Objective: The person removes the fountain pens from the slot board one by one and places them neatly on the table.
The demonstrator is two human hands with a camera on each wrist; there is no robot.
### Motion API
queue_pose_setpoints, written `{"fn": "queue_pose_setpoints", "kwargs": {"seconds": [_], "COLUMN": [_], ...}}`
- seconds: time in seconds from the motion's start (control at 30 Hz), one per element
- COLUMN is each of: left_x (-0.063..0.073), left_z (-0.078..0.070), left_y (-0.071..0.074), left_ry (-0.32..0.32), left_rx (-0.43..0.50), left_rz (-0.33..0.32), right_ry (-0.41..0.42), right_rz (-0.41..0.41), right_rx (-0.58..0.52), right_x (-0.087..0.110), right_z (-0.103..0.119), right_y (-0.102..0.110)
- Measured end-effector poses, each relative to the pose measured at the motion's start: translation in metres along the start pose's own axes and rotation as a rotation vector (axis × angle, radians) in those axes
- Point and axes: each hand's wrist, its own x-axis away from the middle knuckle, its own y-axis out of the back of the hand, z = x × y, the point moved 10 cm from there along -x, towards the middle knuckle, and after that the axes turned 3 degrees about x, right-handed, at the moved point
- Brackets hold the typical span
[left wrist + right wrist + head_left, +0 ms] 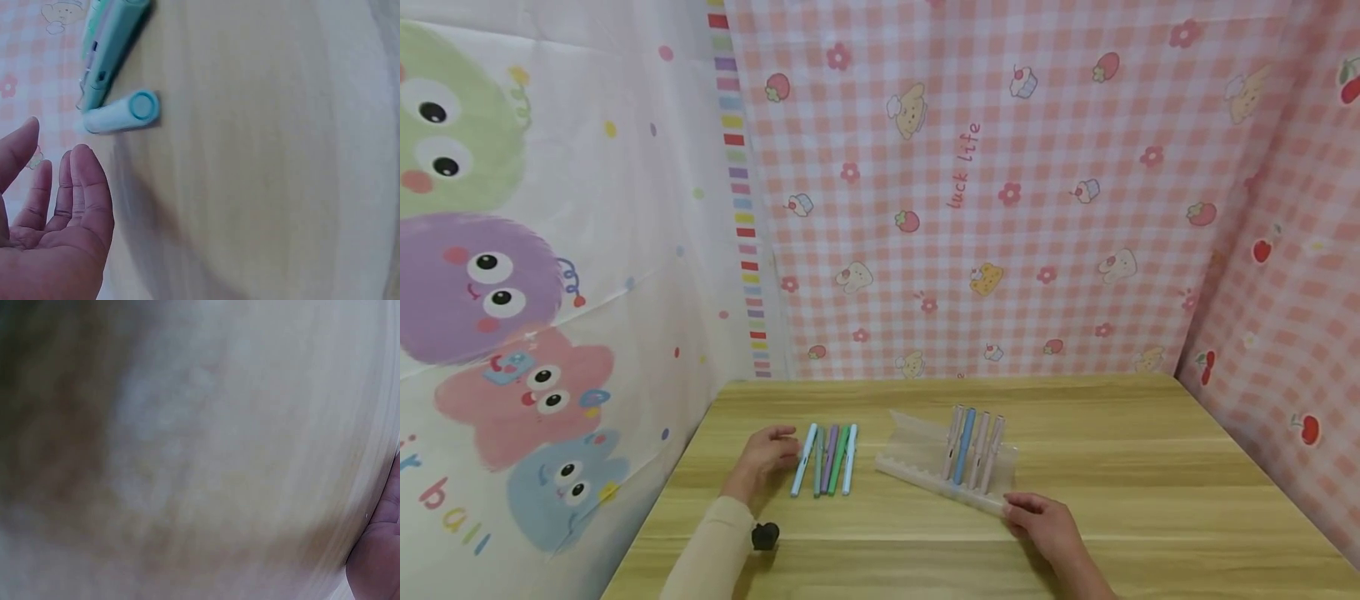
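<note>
Pens (827, 460), five in pastel blue, green and purple, lie side by side on the wooden table (1150, 483), left of centre. Left hand (765, 456) rests just beside the outermost light-blue pen (122, 114), fingers (90, 181) relaxed and loosely spread, holding nothing; the wrist view shows the pen's round, flat cap end. Judged from their look, the pens are light, rigid, smooth plastic cylinders that may roll; the mid-barrel offers the surest pinch. To the right, a translucent plastic case (925, 467) with a ridged rack stands open, four pens (972, 448) in pink and blue slotted in it side by side. Right hand (1047, 521) touches the case's near right corner; whether its fingers curl round the rim cannot be told, the right wrist view being blurred. The case appears thin, light and somewhat flexible.
</note>
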Motion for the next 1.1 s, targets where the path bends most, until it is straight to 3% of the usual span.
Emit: {"fn": "queue_pose_setpoints", "kwargs": {"seconds": [0.17, 0.37, 0.67, 1.1], "left_x": [-0.001, 0.000, 0.004, 0.018], "left_z": [-0.010, -0.027, -0.045, -0.049], "left_y": [-0.008, -0.033, -0.081, -0.160], "left_ry": [-0.014, -0.040, -0.076, -0.069], "left_rx": [-0.023, -0.021, -0.011, -0.014], "left_rz": [0.015, 0.083, 0.155, 0.331], "right_ry": [0.005, 0.003, 0.010, -0.005], "right_rz": [-0.003, 0.001, 0.004, 0.011], "right_rx": [-0.005, -0.001, 0.005, -0.023], "right_x": [0.000, -0.001, -0.005, -0.003], "right_z": [-0.001, -0.002, -0.005, -0.003], "right_y": [0.000, 0.001, 0.000, 0.000]}}
